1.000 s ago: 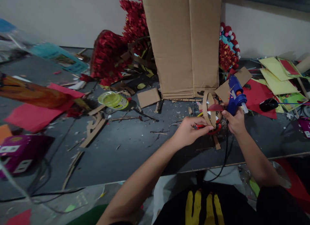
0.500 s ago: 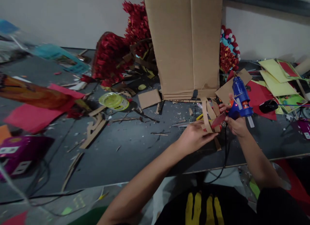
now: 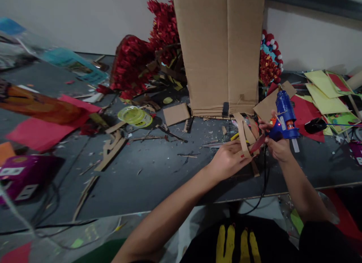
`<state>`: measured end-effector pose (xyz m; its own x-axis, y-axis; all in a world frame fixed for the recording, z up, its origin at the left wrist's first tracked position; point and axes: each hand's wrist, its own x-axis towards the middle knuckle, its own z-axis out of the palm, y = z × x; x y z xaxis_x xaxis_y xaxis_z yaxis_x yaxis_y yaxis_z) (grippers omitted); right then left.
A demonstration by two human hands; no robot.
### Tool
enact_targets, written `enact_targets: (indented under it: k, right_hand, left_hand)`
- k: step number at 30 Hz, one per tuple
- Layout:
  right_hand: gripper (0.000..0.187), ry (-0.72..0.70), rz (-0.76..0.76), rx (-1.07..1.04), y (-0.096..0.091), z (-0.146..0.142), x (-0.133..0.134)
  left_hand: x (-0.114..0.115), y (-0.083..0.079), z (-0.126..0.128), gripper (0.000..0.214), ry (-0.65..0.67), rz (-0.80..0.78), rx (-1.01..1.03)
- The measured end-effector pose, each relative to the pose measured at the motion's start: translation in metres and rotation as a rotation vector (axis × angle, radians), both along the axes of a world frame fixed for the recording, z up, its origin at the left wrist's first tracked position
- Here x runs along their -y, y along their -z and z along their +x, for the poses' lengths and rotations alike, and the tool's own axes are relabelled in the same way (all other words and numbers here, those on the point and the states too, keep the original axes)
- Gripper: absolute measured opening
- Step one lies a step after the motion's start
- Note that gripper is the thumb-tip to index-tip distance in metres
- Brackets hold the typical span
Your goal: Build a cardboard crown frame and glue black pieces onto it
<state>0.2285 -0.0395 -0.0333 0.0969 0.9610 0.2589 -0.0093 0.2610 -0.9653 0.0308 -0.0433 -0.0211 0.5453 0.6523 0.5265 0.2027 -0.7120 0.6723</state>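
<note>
My left hand (image 3: pixel 227 161) is closed on a piece made of curved cardboard strips (image 3: pixel 242 136), just above the dark table. A small red piece (image 3: pixel 257 144) lies against these strips, between my two hands. My right hand (image 3: pixel 279 149) is wrapped round the handle of a blue hot glue gun (image 3: pixel 285 108). Its nozzle points up and away from me, and a clear glue stick (image 3: pixel 295 145) juts from its back end. The thumb and fingertips of that hand also reach the red piece; whether they pinch it I cannot tell.
A tall cardboard panel (image 3: pixel 209 55) stands behind my hands. Red paper-covered shapes (image 3: pixel 132 63) lean beside it. Left lie a yellow-green tub (image 3: pixel 135 117), a bottle (image 3: pixel 73 65), cardboard scraps (image 3: pixel 113 149) and a purple box (image 3: pixel 25 176). Coloured papers (image 3: pixel 325 99) and a black cord (image 3: pixel 264 176) are right.
The view has shifted slightly, so things sit a little further right. The red piece has tilted a bit between my hands. Both grips look the same.
</note>
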Motion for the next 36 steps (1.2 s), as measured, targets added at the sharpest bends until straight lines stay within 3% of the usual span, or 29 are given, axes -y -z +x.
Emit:
enact_targets:
  k: [4, 8, 13, 19, 25, 31, 36]
  right_hand:
    - [0.039, 0.034, -0.032, -0.010, -0.006, -0.007, -0.002]
    - [0.037, 0.104, -0.003, -0.162, -0.014, -0.013, -0.003]
    - [0.041, 0.101, -0.036, -0.187, -0.021, -0.012, 0.001]
    - [0.043, 0.011, -0.032, -0.124, -0.018, -0.012, 0.004]
    - [0.039, -0.096, -0.055, 0.026, -0.017, -0.016, 0.009]
    - [0.039, -0.009, -0.049, 0.157, -0.026, -0.034, 0.014]
    - [0.037, 0.037, -0.036, 0.189, -0.024, -0.044, 0.016]
  left_hand:
    - [0.001, -0.009, 0.001, 0.015, -0.004, -0.296, 0.126]
    - [-0.003, -0.015, -0.002, 0.025, -0.047, -0.593, 0.342]
    - [-0.011, -0.016, -0.004, 0.036, -0.133, -0.823, 0.570]
    - [-0.015, -0.015, -0.005, 0.035, -0.195, -0.881, 0.695]
    - [-0.013, -0.013, 0.001, 0.033, -0.194, -0.880, 0.684]
    - [-0.009, -0.011, 0.004, 0.030, -0.189, -0.848, 0.669]
    - [-0.005, -0.007, 0.007, 0.027, -0.181, -0.847, 0.612]
